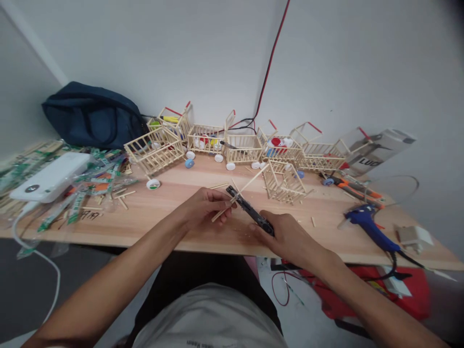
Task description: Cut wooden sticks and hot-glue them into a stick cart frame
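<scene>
My left hand [203, 209] pinches a long thin wooden stick [242, 191] that slants up to the right over the wooden table [163, 212]. My right hand [286, 237] is closed round the handle of a black cutting tool [248, 209], whose tip meets the stick close to my left fingers. Just beyond the stick lies a small stick-built cart frame [284, 182] on its side.
A row of stick carts [239, 145] with bottle-cap wheels lines the back edge. A blue glue gun [369, 223] and orange pliers [353, 188] lie right. A white power bank [50, 176], wrappers and a dark blue bag [90, 116] sit left. A red cable [270, 63] hangs down the wall.
</scene>
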A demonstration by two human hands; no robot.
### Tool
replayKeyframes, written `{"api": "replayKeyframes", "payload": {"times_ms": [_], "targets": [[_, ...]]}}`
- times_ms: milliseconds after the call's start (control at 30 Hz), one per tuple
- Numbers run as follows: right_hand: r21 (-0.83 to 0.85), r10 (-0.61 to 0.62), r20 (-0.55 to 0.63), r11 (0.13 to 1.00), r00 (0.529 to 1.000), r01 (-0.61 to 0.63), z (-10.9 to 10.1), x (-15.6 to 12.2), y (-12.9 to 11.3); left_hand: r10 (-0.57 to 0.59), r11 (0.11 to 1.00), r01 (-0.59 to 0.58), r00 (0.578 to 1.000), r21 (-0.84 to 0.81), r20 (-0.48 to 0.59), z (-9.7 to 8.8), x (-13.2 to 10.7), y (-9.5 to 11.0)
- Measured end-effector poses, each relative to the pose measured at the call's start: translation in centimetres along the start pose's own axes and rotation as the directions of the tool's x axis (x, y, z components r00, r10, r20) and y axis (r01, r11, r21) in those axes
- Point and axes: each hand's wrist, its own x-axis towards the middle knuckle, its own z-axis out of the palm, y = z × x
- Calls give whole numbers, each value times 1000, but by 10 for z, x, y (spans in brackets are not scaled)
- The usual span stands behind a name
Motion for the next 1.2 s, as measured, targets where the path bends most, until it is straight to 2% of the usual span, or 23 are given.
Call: {"api": "replayKeyframes", "payload": {"times_ms": [233, 700, 1033, 1200], "targets": [[-11, -42, 8, 999, 999, 42, 1, 2, 6, 0, 998, 2, 1000, 55, -25, 0, -2, -2], [-64, -44, 19, 997, 999, 45, 3, 5, 5, -29, 999, 30, 999, 43, -27, -1, -3, -7], [-130, -53, 1, 990, 999, 52, 4, 9, 9, 21, 996, -14, 997, 87, -77, 1, -1, -9], [-98, -79, 30, 992, 996, 82, -3, 13, 12, 43, 998, -38, 996, 59, -79, 4, 1, -6]]}}
